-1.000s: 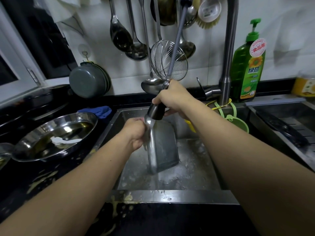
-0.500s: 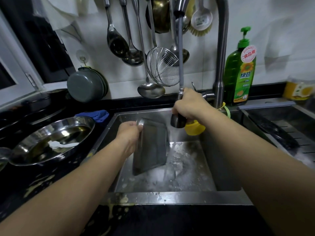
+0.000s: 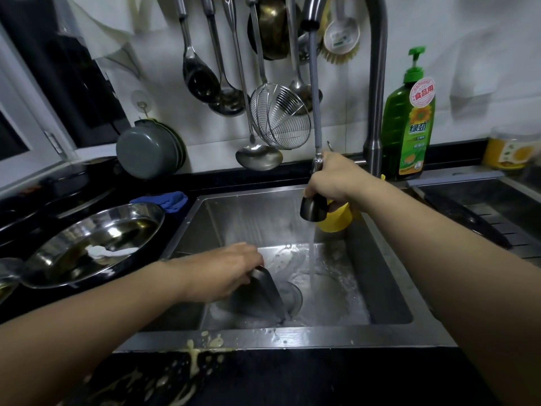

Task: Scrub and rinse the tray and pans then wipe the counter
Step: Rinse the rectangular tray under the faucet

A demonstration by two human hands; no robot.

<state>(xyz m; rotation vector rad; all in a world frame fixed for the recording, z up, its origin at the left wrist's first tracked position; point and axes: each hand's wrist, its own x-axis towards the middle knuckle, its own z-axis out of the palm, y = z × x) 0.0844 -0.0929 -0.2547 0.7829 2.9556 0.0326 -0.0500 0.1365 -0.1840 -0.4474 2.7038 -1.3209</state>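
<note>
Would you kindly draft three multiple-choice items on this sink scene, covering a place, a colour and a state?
1. Where is the tray?
A. in the sink
B. on the counter
C. hanging on the wall

2. What colour is the soap bottle?
A. red
B. green
C. white

3. What is the sprayer head doing?
A. docked in the faucet
B. lying in the sink
C. running water

Key: 1 A, the left hand holds it low in the sink; 2 B, green body and pump; 3 C, the right hand grips it above a visible stream.
</note>
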